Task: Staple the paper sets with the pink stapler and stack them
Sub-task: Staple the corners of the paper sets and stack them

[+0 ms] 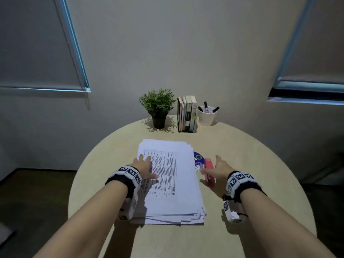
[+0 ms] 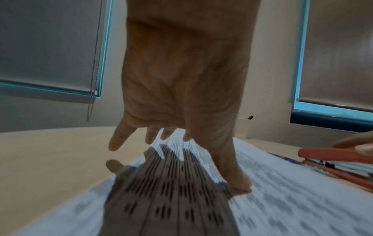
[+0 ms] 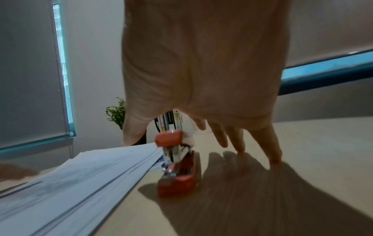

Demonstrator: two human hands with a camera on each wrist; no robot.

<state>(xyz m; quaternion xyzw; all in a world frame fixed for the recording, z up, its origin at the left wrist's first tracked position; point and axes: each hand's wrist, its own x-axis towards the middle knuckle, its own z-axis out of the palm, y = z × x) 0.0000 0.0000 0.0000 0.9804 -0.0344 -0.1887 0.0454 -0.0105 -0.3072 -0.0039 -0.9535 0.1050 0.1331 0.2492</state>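
A thick pile of printed paper sets (image 1: pixel 167 181) lies in the middle of the round table (image 1: pixel 251 157). My left hand (image 1: pixel 147 168) lies flat on the top sheet, fingers spread, and its thumb (image 2: pixel 240 183) presses the paper (image 2: pixel 282 191). The pink stapler (image 1: pixel 208 171) sits on the table just right of the pile, its mouth slightly agape (image 3: pixel 175 162). My right hand (image 1: pixel 214 169) hovers over the stapler with fingers spread straight; the thumb is beside it and the fingertips (image 3: pixel 274 158) reach the tabletop to its right.
A blue round disc (image 1: pixel 198 159) lies partly under the pile beside the stapler. At the table's far edge stand a potted plant (image 1: pixel 158 108), a row of books (image 1: pixel 187 113) and a white cup of markers (image 1: pixel 207 115). Walls and window blinds surround the table.
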